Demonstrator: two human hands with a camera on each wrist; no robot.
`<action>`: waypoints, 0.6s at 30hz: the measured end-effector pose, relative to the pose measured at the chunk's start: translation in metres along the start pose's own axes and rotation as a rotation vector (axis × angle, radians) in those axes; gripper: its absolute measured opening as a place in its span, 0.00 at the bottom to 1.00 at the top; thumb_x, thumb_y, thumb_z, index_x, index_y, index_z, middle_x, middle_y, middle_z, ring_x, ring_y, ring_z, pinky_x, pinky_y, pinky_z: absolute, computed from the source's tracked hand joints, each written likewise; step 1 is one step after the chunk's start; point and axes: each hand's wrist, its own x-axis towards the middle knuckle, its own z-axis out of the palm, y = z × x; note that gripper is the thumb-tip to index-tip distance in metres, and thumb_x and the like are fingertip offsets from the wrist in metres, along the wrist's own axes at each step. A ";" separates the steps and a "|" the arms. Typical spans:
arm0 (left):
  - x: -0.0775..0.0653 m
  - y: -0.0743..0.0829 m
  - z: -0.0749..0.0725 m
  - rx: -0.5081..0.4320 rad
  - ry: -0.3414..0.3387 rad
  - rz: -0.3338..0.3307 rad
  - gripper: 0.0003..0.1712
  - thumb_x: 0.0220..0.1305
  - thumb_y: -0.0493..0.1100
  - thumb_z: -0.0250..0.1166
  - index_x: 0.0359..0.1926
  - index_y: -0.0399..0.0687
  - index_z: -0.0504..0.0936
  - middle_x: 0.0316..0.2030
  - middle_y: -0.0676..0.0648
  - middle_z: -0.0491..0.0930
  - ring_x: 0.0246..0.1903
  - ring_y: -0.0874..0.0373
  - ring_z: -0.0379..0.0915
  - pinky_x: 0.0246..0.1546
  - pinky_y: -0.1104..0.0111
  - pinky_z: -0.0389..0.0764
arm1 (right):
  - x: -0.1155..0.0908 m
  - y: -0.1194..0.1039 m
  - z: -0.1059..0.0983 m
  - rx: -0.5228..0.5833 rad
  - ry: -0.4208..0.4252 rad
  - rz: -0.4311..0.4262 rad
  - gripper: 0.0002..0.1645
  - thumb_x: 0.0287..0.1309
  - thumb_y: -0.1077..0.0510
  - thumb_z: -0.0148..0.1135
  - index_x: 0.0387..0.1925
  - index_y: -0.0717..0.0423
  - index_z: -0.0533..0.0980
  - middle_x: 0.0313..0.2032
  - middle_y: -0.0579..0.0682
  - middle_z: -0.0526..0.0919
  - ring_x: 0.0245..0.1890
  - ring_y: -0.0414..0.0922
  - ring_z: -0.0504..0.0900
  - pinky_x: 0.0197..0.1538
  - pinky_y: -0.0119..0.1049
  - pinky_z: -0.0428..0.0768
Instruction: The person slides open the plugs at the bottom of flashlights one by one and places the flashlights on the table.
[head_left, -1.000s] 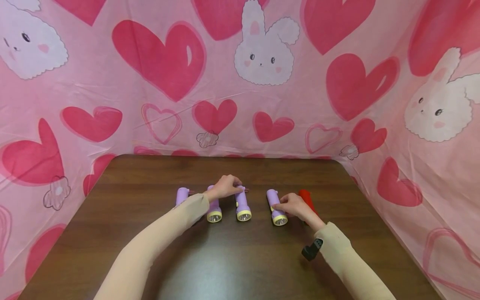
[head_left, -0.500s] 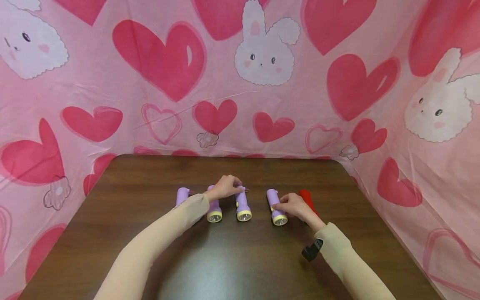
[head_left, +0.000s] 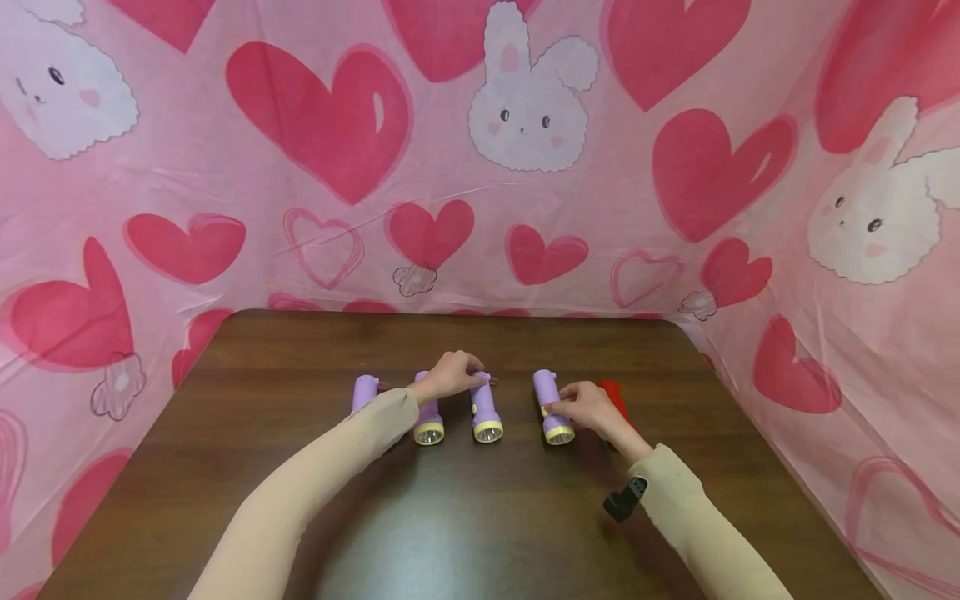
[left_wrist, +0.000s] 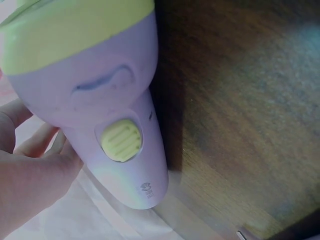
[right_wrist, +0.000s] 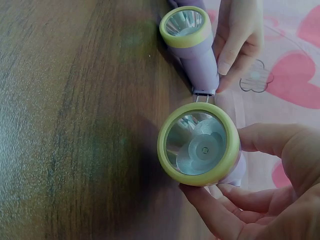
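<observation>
Several purple flashlights with pale yellow rims stand out on the brown table, lenses toward me. My left hand (head_left: 448,372) pinches the tail of the third flashlight from the left (head_left: 487,411), where metal plug prongs (right_wrist: 202,98) stick out sideways in the right wrist view. Between thumb and fingers, my right hand (head_left: 592,408) grips the rightmost flashlight (head_left: 547,390). In the left wrist view, a flashlight with a ribbed yellow switch (left_wrist: 122,141) fills the foreground, partly hiding the left hand (left_wrist: 40,170).
Left of these lie a second flashlight (head_left: 429,421) under my left wrist and a leftmost one (head_left: 365,390), mostly behind the sleeve. A red object (head_left: 615,397) is partly hidden behind my right hand. Pink cloth with hearts and rabbits (head_left: 435,150) surrounds the table (head_left: 420,533).
The rightmost flashlight has shifted slightly away from me in my right hand's grip. My left hand and the other flashlights have not visibly moved.
</observation>
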 end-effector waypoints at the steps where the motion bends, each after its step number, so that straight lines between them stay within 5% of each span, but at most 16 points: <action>1: 0.000 0.000 0.000 -0.005 -0.001 -0.003 0.16 0.63 0.41 0.66 0.48 0.34 0.85 0.46 0.39 0.87 0.47 0.48 0.83 0.52 0.59 0.82 | 0.000 0.000 0.000 0.004 0.006 0.001 0.31 0.58 0.49 0.69 0.55 0.69 0.75 0.47 0.64 0.83 0.38 0.48 0.84 0.41 0.42 0.87; 18: -0.001 -0.003 0.002 -0.018 0.027 0.017 0.18 0.64 0.41 0.66 0.50 0.33 0.84 0.46 0.38 0.87 0.48 0.46 0.83 0.52 0.57 0.82 | -0.001 -0.006 0.001 0.052 0.068 -0.053 0.29 0.56 0.53 0.70 0.51 0.71 0.75 0.48 0.67 0.84 0.39 0.50 0.85 0.41 0.42 0.87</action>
